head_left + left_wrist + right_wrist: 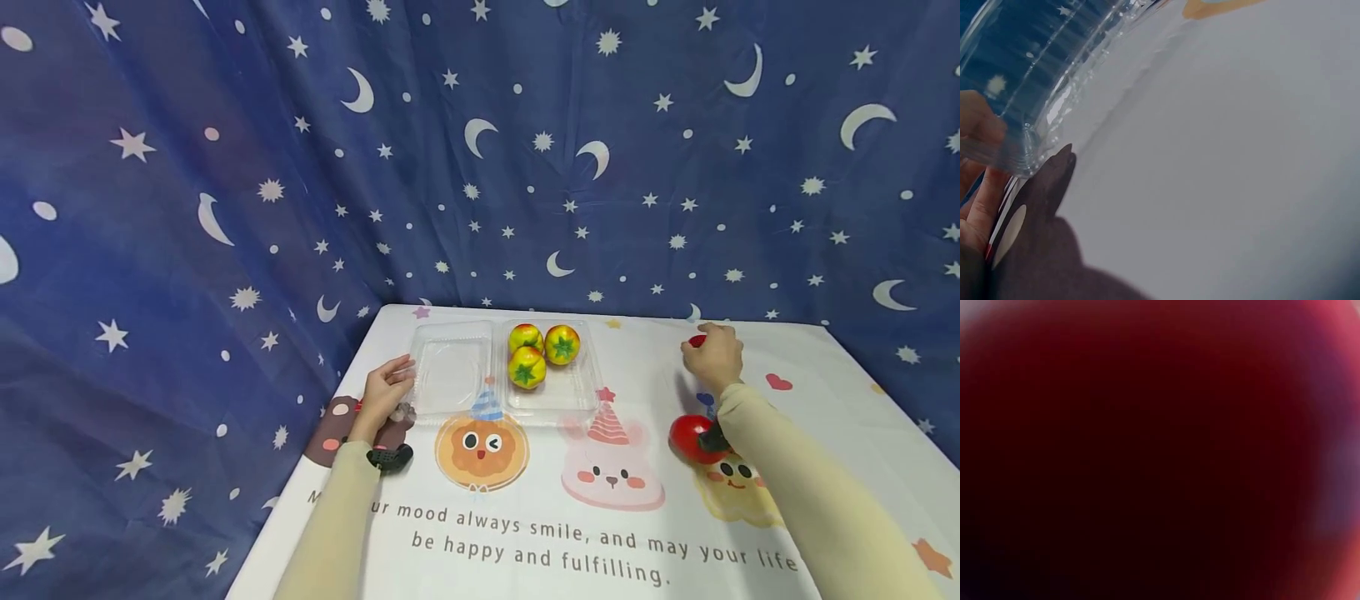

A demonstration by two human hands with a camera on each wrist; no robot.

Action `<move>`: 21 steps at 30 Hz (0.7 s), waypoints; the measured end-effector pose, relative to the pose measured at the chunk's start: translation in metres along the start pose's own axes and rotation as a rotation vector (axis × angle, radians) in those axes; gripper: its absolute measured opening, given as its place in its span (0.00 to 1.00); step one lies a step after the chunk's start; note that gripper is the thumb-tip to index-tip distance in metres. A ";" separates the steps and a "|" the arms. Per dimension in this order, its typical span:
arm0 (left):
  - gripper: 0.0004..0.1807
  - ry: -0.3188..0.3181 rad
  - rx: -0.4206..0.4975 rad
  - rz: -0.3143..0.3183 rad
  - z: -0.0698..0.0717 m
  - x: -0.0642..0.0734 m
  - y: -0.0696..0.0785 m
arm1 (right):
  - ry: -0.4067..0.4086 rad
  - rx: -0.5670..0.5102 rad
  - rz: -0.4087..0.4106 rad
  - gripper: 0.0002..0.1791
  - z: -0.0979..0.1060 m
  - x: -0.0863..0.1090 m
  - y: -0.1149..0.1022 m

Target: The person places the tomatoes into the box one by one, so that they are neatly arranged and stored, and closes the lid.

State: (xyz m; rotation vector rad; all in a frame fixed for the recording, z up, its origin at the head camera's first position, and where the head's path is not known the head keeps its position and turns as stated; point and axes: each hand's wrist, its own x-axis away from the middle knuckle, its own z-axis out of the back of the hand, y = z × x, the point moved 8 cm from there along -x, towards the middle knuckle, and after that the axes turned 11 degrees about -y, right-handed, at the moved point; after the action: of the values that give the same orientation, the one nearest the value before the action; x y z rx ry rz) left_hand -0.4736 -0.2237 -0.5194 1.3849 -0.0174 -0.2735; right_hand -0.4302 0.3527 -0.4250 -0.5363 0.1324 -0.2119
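An opened clear plastic clamshell box [551, 398] lies on the table, its left half, the lid [450, 371], beside the half with three yellow-and-red round fruits [527, 368] with green star-shaped tops. My left hand [384, 396] pinches the lid's left edge; in the left wrist view the thumb and fingers [982, 203] sit on both sides of the clear rim. Far to the right, my right hand [712, 360] grips a small red object [697, 341], mostly hidden by the fingers. Below that wrist lies a larger glossy red round fruit [692, 439]. Blurred dark red fills the right wrist view.
The white tablecloth [525, 533] carries printed cartoon figures and lettering. A blue curtain [480, 167] with stars and moons hangs behind the table and along its left side. The black wrist camera [392, 457] sits at my left wrist.
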 end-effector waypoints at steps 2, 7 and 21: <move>0.27 0.003 -0.006 -0.007 0.001 0.000 -0.001 | -0.045 0.002 -0.044 0.30 -0.002 0.000 0.009; 0.26 0.009 -0.029 -0.010 0.004 0.003 -0.005 | -0.147 -0.011 -0.093 0.31 -0.011 -0.001 0.023; 0.27 -0.013 -0.004 -0.010 0.002 0.008 0.010 | -0.179 -0.005 -0.177 0.36 -0.019 -0.012 0.036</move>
State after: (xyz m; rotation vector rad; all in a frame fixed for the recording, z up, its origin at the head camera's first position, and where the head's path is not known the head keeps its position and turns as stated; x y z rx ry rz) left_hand -0.4642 -0.2253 -0.5105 1.3794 -0.0205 -0.2908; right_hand -0.4392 0.3763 -0.4584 -0.5693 -0.0893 -0.3351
